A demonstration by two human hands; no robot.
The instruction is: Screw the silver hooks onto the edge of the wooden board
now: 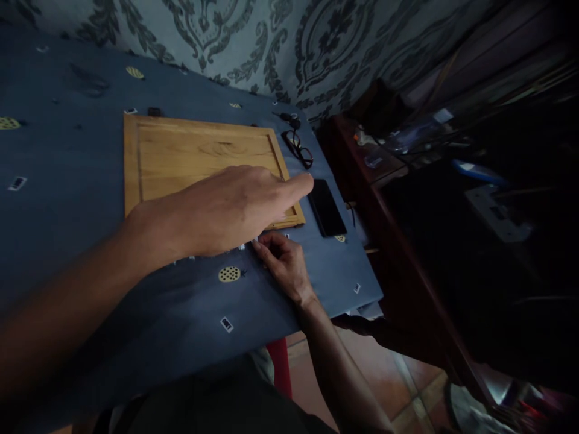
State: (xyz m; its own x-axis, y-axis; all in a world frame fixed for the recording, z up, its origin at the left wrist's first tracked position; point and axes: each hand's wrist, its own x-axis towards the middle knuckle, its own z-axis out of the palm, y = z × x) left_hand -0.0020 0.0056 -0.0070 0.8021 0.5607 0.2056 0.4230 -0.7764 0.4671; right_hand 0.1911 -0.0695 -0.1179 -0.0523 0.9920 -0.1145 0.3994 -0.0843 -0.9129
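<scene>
My left hand [226, 208] reaches across the front edge of a shallow wooden tray [203, 141] with a raised rim. Its back faces me; one digit points right while the other fingers curl down out of sight. Whatever they hold, if anything, is hidden. Just below it, close to the tray's front right corner, my right hand [287, 265] rests on the cloth with thumb and fingertips pinched together. A tiny pale spot shows at those fingertips, too small to name. Small white bits lie under the left hand's near edge.
A blue cloth with pineapple prints [230, 274] covers the table. Right of the tray lie a black phone [326, 208], eyeglasses [298, 149] and dark keys [289, 119]. A small dark object [154, 112] sits behind the tray. A cluttered dark wooden cabinet [407, 241] stands to the right.
</scene>
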